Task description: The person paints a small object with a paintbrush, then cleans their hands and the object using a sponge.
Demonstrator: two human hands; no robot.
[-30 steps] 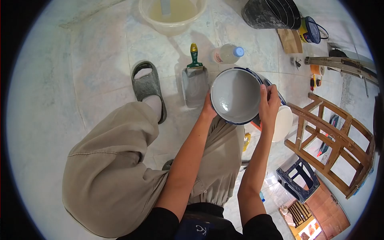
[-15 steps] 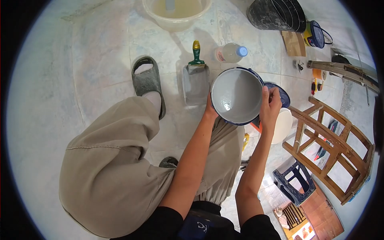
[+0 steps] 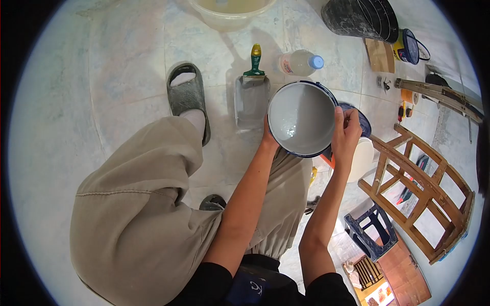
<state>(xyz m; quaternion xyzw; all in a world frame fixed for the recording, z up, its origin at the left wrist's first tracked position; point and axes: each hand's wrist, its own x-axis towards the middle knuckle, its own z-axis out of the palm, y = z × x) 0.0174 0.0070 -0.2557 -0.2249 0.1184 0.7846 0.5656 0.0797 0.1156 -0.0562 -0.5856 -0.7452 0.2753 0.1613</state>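
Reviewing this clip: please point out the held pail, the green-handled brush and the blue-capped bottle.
Pail [image 3: 302, 120]: head view, on the grey inside.
Brush [image 3: 254, 66]: head view, on the green part of the handle.
Bottle [image 3: 302, 61]: head view, on its clear body.

A scuffed wooden frame [image 3: 408, 164] is near a dark blue stool [image 3: 382, 250]. A black bucket [image 3: 349, 20] sits beside a yellow-and-blue pail [image 3: 407, 47] and a brown sheet [image 3: 380, 56].
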